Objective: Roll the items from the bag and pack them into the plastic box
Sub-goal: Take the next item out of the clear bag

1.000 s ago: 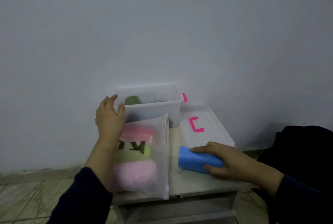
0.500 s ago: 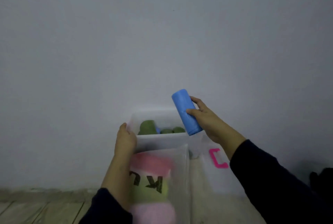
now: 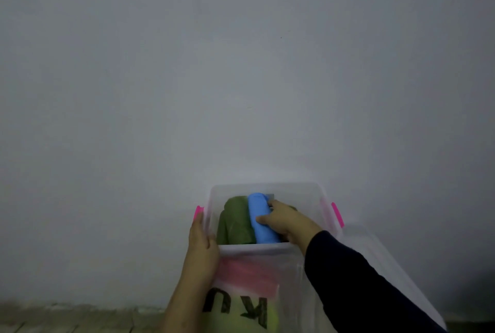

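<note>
A clear plastic box (image 3: 308, 193) with pink latches stands against the wall. Inside it lies a green rolled item (image 3: 234, 222), and right beside that a blue rolled item (image 3: 261, 222). My right hand (image 3: 288, 221) reaches into the box and grips the blue roll from its right side. My left hand (image 3: 201, 241) clasps the box's near left corner. In front of the box stands a translucent bag (image 3: 292, 287) holding a pink folded item (image 3: 249, 276) and a yellow-green item (image 3: 241, 316) with black letters.
The box's clear lid (image 3: 380, 260) lies to the right, partly under my right sleeve. A plain grey wall rises directly behind the box. A strip of tiled floor (image 3: 80, 322) shows at the lower left.
My right hand lifted the blue roll off the table, carried it over the box and lowered it inside beside the green roll. My left hand stayed at the box's left corner. The camera tilted up.
</note>
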